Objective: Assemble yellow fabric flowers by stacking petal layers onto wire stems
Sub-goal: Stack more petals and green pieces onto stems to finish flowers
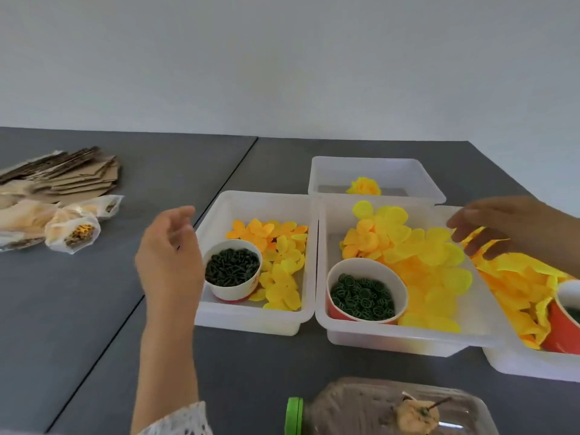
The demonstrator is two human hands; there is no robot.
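1. The supplies sit sorted by kind in four white plastic bins on the dark grey table (94,277), which looks meant to keep each layer within easy reach.
2. The left white plastic bin (251,318) holds small yellow-orange fabric petals (279,255) and a white paper cup of dark green stubby pieces (232,267).
3. The middle white plastic bin (392,340) holds larger round yellow fabric petals (423,252) and a red paper cup of dark green ring pieces (364,293).
4. The bin at the table's right edge (533,368) is cut off by the view; it holds frilled yellow petals (514,284) and a third cup, red (561,324). That makes three cups.
5. The far white bin (376,171), near the table's back edge, holds one finished yellow flower (364,186), so it seems to be the drop-off for completed work.
6. The left hand (169,255) hovers just beside the left bin, fingers loosely curled; whether it holds anything thin I cannot tell.
7. The right hand (502,227) hangs over the seam between middle and right bins, fingers relaxed, gripping nothing, probably about to pick a petal.
8. A clear plastic bottle with a green cap (376,412) lies at the near edge; what look like wire stems may be inside, though it is blurred.
9. Flattened brown cardboard (69,174) and clear packets (72,227) lie toward the left edge, out of the way.
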